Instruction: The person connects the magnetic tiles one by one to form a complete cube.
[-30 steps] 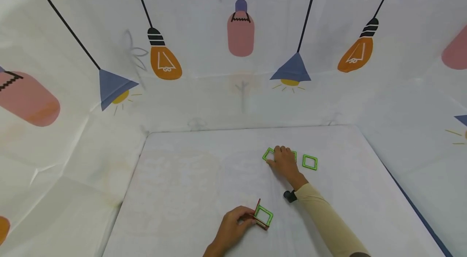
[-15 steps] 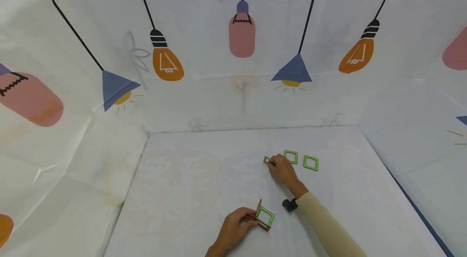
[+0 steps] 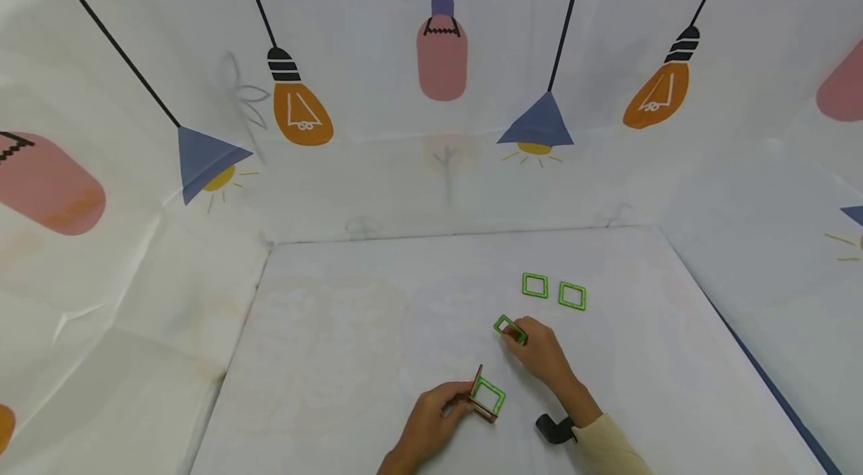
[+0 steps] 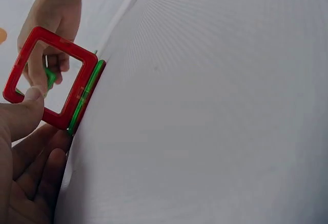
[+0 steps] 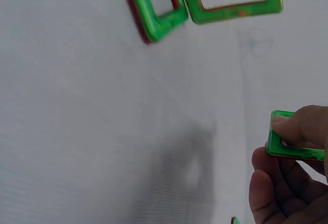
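My left hand [image 3: 431, 419] holds a small joined group of square magnetic tile frames by its left side, low in the head view. One red tile [image 4: 66, 45] stands up, with the thumb against it in the left wrist view. A green tile [image 4: 87, 98], backed by red, meets its edge. Beyond the group, to the upper right, my right hand [image 3: 544, 355] pinches a single green tile [image 5: 297, 153] between thumb and fingers, above the table. The ends of the left fingers are partly hidden behind the tiles.
Two more green tiles, one on the left [image 3: 536, 274] and one on the right [image 3: 572, 284], lie flat farther back on the white table [image 3: 350, 355]. A black wrist camera [image 3: 554, 428] sits at my right wrist. Printed white sheeting [image 3: 377, 183] rises behind.
My right hand has picked up the leftmost of the green tiles at the back and brought it nearer to the joined group. The left hand has stayed in place.
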A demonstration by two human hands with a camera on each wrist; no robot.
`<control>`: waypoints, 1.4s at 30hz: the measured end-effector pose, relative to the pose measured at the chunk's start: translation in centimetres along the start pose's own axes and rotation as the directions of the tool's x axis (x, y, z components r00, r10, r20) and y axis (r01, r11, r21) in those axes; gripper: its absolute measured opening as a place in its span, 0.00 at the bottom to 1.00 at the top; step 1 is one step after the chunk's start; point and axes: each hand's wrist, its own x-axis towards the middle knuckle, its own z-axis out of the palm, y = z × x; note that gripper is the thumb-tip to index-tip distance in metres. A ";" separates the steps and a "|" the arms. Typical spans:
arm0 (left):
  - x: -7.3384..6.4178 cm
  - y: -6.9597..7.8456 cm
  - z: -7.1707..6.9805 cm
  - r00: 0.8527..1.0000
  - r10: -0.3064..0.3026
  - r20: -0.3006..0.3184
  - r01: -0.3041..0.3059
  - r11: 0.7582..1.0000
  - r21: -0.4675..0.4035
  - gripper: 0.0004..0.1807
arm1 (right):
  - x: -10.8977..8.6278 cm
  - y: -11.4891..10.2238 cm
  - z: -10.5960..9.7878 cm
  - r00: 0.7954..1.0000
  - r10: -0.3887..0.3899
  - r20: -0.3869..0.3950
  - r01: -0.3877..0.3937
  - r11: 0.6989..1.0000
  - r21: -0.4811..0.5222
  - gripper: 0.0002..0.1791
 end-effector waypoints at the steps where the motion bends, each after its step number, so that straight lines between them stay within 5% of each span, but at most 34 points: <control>1: 0.0 0.0 0.0 1.000 -0.002 0.002 0.002 1.000 0.008 0.17 | -0.6 -0.1 0.0 1.000 -0.011 0.005 0.011 1.000 0.001 0.09; 5: 0.1 0.1 -0.2 1.000 -0.022 0.016 0.021 0.999 0.028 0.17 | -2.5 -0.6 0.0 0.999 -0.030 0.024 0.030 1.000 0.000 0.11; 15: 0.2 0.5 -0.2 0.998 -0.059 0.036 0.056 0.996 0.075 0.17 | -5.2 -2.1 0.3 0.994 0.060 0.094 -0.060 0.998 -0.012 0.12; 42: -0.1 0.2 0.0 0.999 -0.020 0.027 0.017 0.993 0.119 0.16 | -6.7 -2.7 2.0 0.996 -0.012 0.088 0.016 0.999 -0.048 0.14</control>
